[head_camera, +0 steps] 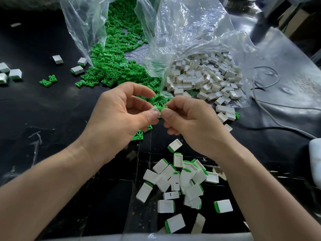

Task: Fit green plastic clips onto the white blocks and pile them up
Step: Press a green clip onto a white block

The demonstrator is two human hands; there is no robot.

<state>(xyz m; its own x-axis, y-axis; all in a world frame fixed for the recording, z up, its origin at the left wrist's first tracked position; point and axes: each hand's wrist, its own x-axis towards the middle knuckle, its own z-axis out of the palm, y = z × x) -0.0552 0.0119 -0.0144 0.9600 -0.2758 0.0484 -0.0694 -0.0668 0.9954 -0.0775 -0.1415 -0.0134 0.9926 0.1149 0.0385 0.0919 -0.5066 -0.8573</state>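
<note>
So the left hand [119,112] was pinching a white block [155,109] between thumb and fingertip. The right hand [189,122] had thumb and finger closed on a green clip [162,108], touching the block's right side, both held up on the far side of the finished pile [180,181]. I'd guess the push goes leftward into the block, but I couldn't tell its long axis since the fingers hid most of it.

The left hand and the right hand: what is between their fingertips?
In the head view, a small white block, pinched by the left hand, and a green clip, pinched by the right hand, meet there.
</note>
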